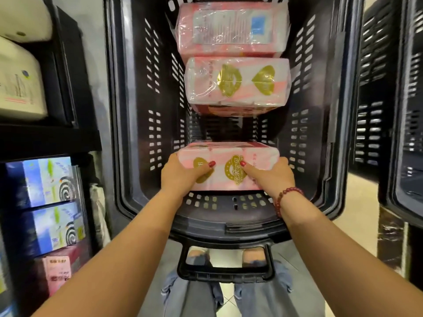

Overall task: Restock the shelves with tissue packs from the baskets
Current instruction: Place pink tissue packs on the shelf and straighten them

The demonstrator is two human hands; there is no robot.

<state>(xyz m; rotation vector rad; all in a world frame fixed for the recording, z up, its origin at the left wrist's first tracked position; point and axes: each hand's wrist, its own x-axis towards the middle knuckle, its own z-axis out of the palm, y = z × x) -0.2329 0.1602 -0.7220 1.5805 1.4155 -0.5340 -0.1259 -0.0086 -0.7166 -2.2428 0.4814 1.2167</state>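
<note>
Left hand [180, 175] and right hand [272, 176] clasp pack [229, 154] ends, thumbs on top; other packs [238, 84] beyond fingertips in basket [142, 110].

Basket [137, 115] top open; free gap between near pack [227, 152] and middle pack [238, 83]; slotted walls [297, 124] hem both sides, shelf [45, 138] close left

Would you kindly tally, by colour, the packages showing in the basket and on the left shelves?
Pink packs, basket top layer: 3
Blue boxes, shelf: 2
White packs, shelf: 2
Pink box, shelf: 1
Total: 8
</note>
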